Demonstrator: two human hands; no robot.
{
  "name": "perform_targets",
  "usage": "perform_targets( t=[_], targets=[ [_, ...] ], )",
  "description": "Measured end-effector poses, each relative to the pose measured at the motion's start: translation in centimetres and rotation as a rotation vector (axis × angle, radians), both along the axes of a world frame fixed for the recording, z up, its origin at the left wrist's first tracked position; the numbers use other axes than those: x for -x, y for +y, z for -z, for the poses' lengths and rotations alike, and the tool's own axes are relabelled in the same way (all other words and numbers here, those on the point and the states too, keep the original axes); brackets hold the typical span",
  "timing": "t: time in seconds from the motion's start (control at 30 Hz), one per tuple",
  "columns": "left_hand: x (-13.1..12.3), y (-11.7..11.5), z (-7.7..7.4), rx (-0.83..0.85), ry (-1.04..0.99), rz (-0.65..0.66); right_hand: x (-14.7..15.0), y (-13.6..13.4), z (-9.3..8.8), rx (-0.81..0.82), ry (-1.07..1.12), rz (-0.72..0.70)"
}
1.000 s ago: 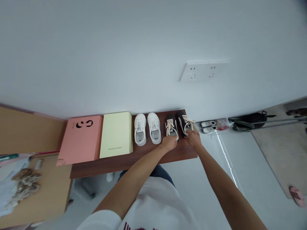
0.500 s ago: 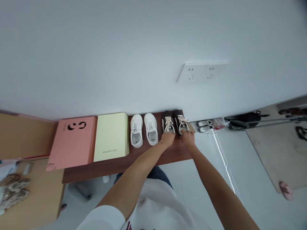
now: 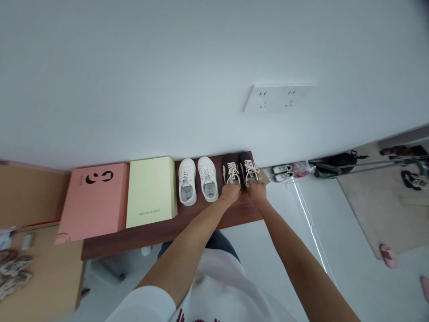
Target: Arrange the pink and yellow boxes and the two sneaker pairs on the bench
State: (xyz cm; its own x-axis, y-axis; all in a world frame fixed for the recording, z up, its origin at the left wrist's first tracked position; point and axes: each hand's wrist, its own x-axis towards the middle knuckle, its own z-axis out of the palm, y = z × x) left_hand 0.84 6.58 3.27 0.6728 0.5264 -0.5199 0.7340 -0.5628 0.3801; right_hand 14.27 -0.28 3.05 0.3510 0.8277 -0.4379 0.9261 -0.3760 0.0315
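Observation:
Two dark sneakers with pale laces stand side by side at the right end of the brown wooden shelf, toes to the wall. My left hand is closed on the heel of the left dark sneaker. The heel of the right dark sneaker is in the grip of my right hand. Both hands hide the sneakers' heels. To the left is a pair of white sneakers, the left white sneaker and the right white sneaker, also toes to the wall.
Left of the white sneakers lie a pale yellow box and a pink box. A wall socket plate is above the shelf. On the right, small shoes and a plastic bag stand by the wall. A cardboard box is at lower left.
The right dark sneaker is straighter and nearer the left one, with my right hand still on its heel. The whole view has shifted slightly.

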Motion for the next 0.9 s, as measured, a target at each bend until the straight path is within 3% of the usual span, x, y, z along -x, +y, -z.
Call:
perform_targets(
  t=[0.27, 0.53, 0.73, 0.9],
  targets=[
    [1.9, 0.8, -2.6, -0.109, -0.075, -0.106, 1.4, 0.8, -2.4, -0.159, 0.0, 0.009],
    [7.6, 1.4, -5.5, -0.138, -0.083, -0.234, 5.8, 2.3, -4.7, -0.341, 0.015, -0.082],
    [15.4, 1.2, -6.5, -0.138, -0.143, -0.395, 10.5, 2.9, -4.9, -0.469, 0.161, -0.107],
    [26.1, -1.8, -5.4, -0.084, -0.183, -0.615, 18.1, 0.4, -4.2, -0.501, 0.559, -0.029]
  ],
)
